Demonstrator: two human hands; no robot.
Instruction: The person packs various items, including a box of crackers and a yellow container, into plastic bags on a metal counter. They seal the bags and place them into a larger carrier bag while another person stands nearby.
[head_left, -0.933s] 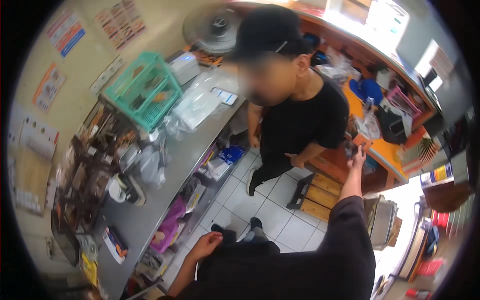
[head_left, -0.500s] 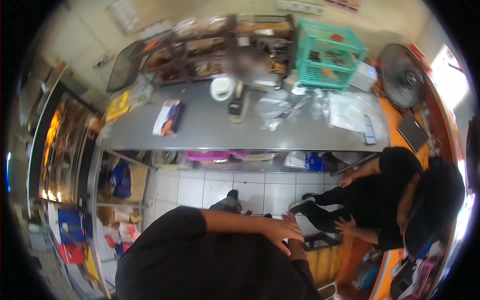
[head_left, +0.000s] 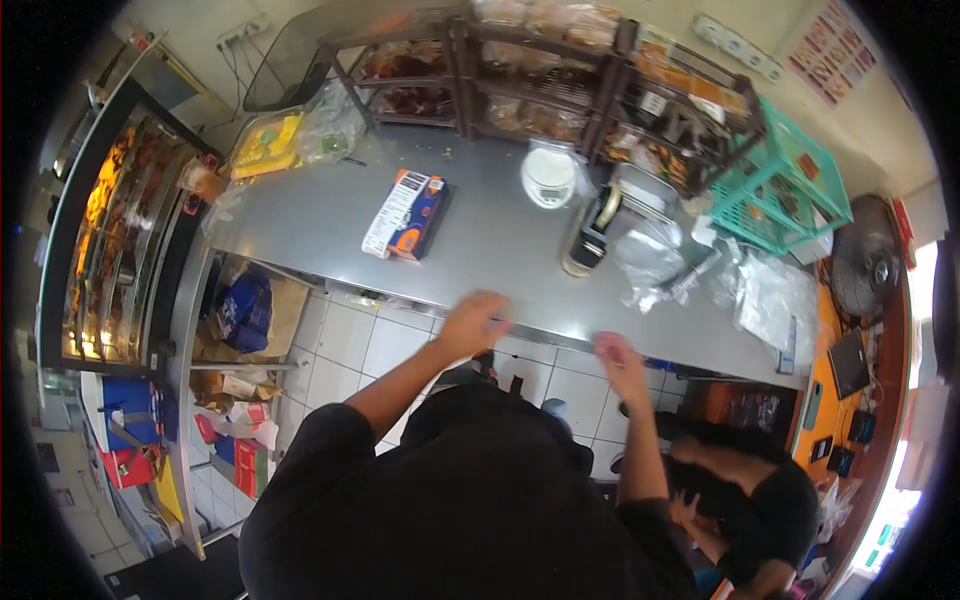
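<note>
My left hand (head_left: 472, 324) hovers at the near edge of the steel table (head_left: 310, 220), fingers loosely bent and apart, holding nothing. My right hand (head_left: 618, 360) is also near that edge, farther right, empty with loosely curved fingers, slightly blurred. Beyond them lie an orange-and-blue box (head_left: 405, 214) with a white panel, a small white scale (head_left: 549, 175), a black tape dispenser (head_left: 590, 232) and crumpled clear bags (head_left: 648, 262).
Brown racks of bagged goods (head_left: 540, 65) line the back, beside a teal basket (head_left: 780, 205). A lit glass cabinet (head_left: 105, 250) stands left. A fan (head_left: 865, 255) sits right, above an orange desk (head_left: 810, 430). Another person (head_left: 760, 510) in black is low at my right.
My view has swung round toward the steel table. My right hand left the orange desk, met my left, and now both are apart at the table edge. The other person appears lower right.
</note>
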